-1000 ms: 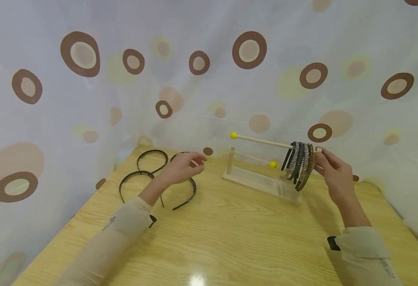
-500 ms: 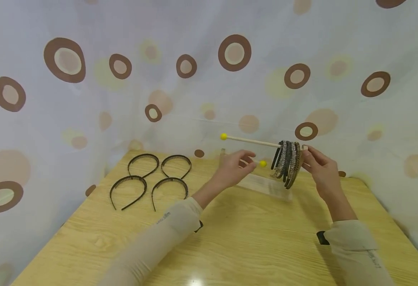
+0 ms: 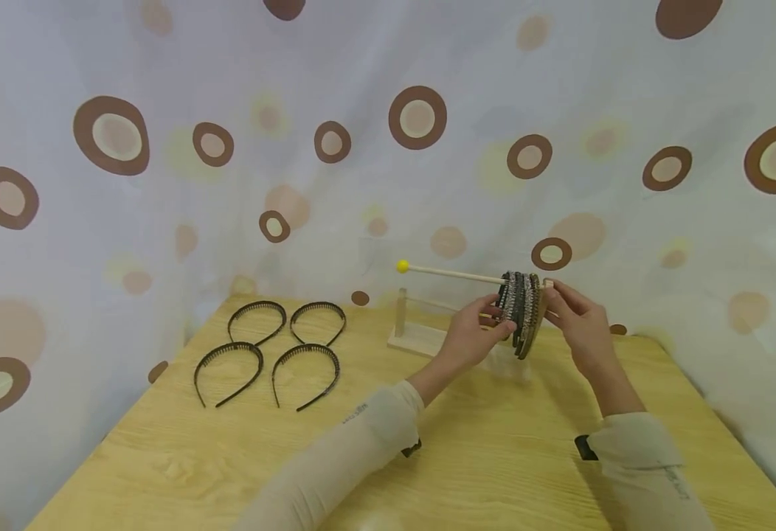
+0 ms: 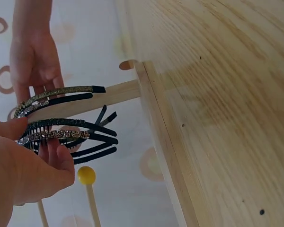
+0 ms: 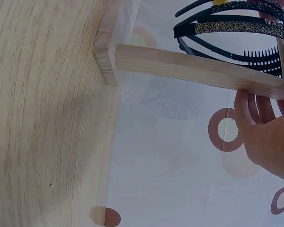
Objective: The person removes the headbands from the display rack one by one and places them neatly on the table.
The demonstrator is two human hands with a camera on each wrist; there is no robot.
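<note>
Several headbands (image 3: 519,313), black and glittery, hang bunched on the upper wooden rod of a display stand (image 3: 414,338). My left hand (image 3: 470,332) grips bands at the near end of the bunch; in the left wrist view its thumb and fingers (image 4: 54,156) close round a few of them. My right hand (image 3: 577,317) holds the top of the stand's upright post (image 5: 180,66), thumb on the near side. A yellow ball (image 3: 402,266) caps the rod's free end. Part of the stand's base is hidden behind my left hand.
Several black toothed headbands (image 3: 229,352) lie in two rows on the left of the wooden table (image 3: 494,472). A shorter post (image 3: 401,313) with a lower rod stands at the stand's left end. A patterned curtain (image 3: 335,74) hangs behind the table.
My left hand has moved right, from over the headbands on the table to the bunch on the rod, and now grips bands there. My right hand stays on the post.
</note>
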